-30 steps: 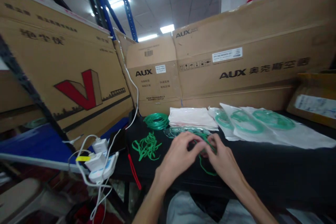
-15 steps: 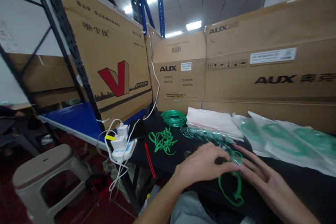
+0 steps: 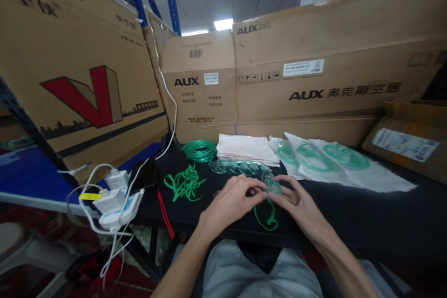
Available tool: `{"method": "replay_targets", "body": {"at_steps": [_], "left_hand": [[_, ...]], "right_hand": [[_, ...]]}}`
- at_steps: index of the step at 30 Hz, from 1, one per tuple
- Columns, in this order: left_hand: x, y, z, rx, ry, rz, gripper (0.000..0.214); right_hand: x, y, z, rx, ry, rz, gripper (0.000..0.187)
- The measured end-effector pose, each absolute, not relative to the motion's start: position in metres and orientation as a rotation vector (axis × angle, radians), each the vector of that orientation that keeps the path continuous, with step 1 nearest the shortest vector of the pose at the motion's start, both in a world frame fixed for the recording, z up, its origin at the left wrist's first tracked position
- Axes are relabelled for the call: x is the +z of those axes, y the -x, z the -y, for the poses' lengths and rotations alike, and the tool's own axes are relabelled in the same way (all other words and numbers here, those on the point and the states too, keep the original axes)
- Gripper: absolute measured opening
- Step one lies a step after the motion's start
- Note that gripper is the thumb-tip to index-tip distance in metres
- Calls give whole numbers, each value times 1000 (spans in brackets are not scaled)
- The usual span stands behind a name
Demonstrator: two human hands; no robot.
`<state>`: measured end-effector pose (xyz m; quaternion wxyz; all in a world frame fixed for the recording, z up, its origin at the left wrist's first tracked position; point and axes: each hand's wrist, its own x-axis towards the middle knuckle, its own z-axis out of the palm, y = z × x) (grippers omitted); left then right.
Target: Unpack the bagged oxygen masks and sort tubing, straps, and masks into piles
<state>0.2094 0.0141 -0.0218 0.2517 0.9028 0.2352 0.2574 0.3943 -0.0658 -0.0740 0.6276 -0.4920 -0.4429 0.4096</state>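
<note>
Between my two hands is a small clear green breathing mask (image 3: 274, 188), held over the near part of the black table. From it a green elastic strap (image 3: 270, 224) hangs in a loop toward me. My left hand (image 3: 234, 199) pinches the mask's left edge between thumb and fingers. Thumb and fingers of my right hand (image 3: 296, 199) close on its right side. Just beyond, several similar clear masks (image 3: 240, 167) lie in an overlapping row. To the left is a loose heap of green straps (image 3: 185, 184).
Coiled green tubing (image 3: 199, 151) and a stack of white sheets (image 3: 246, 148) lie at the back. White-backed packets (image 3: 316, 160) with green tubing lie right. A power strip (image 3: 120, 212) with white cables and a red cord (image 3: 165, 214) are left. Cardboard boxes (image 3: 300, 79) wall the back.
The view has swung to the right, bringing a taped box at the far right into sight. Both hands still grip the mask, with its strap hanging down.
</note>
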Motion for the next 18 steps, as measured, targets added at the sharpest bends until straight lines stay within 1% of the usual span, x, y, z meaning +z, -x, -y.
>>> {"method": "replay_targets", "body": {"at_steps": [5,10,16,18], "left_hand": [[-25,-211,-17,681,-2450,-619,19],[-27,-209,-24,663,-2560,-617,15],[-30,-210,-29,651,-2585,-675,15],[-30,-214,-26,672,-2570,-680,11]], "right_hand": [[-72,-391,65,900,1162,988,65],[-72,-397,67,892,1173,969,61],[-76,-408,68,882,1209,907,62],[-77,-407,66,885,1193,917,63]]}}
